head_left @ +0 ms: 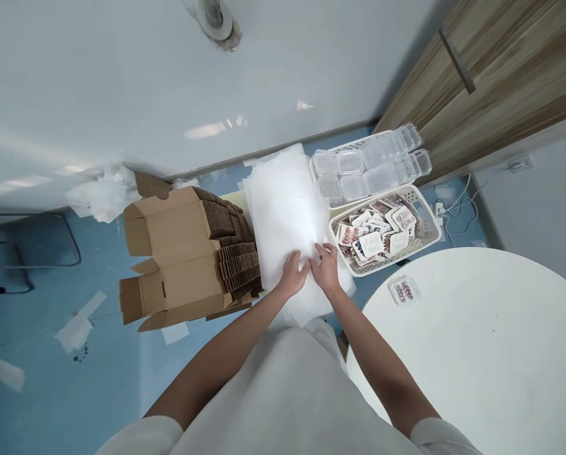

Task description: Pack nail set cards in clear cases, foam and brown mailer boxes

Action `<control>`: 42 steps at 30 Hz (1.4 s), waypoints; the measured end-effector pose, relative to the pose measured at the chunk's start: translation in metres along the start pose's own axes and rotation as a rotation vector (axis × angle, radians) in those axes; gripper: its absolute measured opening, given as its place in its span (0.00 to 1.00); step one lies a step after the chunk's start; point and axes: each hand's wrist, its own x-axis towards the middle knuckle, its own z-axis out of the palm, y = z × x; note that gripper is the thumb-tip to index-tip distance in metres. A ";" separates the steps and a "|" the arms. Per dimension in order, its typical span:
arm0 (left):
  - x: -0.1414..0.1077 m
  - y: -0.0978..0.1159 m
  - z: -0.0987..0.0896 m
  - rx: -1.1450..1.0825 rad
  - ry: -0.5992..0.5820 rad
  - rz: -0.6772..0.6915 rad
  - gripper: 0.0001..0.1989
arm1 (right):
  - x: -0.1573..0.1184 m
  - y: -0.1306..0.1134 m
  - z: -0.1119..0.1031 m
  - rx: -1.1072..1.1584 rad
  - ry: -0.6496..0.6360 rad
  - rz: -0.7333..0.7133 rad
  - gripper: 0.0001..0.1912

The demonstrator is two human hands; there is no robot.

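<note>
A stack of thin white sheets (pixel 285 196), soft like packing foam, lies in front of me. My left hand (pixel 292 277) rests on its near part, thumb and fingers apart. Close beside it, my right hand (pixel 325 270) touches the same sheets, its fingers also spread, with the two thumbs almost meeting. Nothing shows gripped in either hand. To the left of the stack are folded brown cardboard boxes (pixel 181 237). On the right, a white basket (pixel 432 230) holds many carded sets of press-on nails (pixel 371 243).
Behind that basket, another basket (pixel 318 189) carries clear plastic boxes (pixel 373 164). A round white table (pixel 482 341) at right bears a small clear pack of nails (pixel 404 291). Crumpled white wrapping (pixel 107 193) and a metal-framed chair (pixel 72 237) are at left; cables (pixel 463 205) lie by the wall.
</note>
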 end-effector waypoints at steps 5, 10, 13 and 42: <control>-0.002 0.001 -0.002 -0.055 0.052 -0.012 0.32 | 0.010 -0.006 -0.003 -0.102 -0.099 -0.074 0.19; -0.007 0.000 -0.011 -0.122 0.089 -0.042 0.37 | 0.020 -0.025 -0.013 -0.161 -0.053 -0.220 0.17; -0.011 0.000 -0.018 -0.026 0.140 -0.011 0.37 | 0.021 -0.037 -0.021 -0.113 -0.033 -0.261 0.16; -0.117 0.020 0.089 -0.021 -0.630 0.440 0.25 | -0.313 0.060 -0.131 0.368 0.939 0.392 0.26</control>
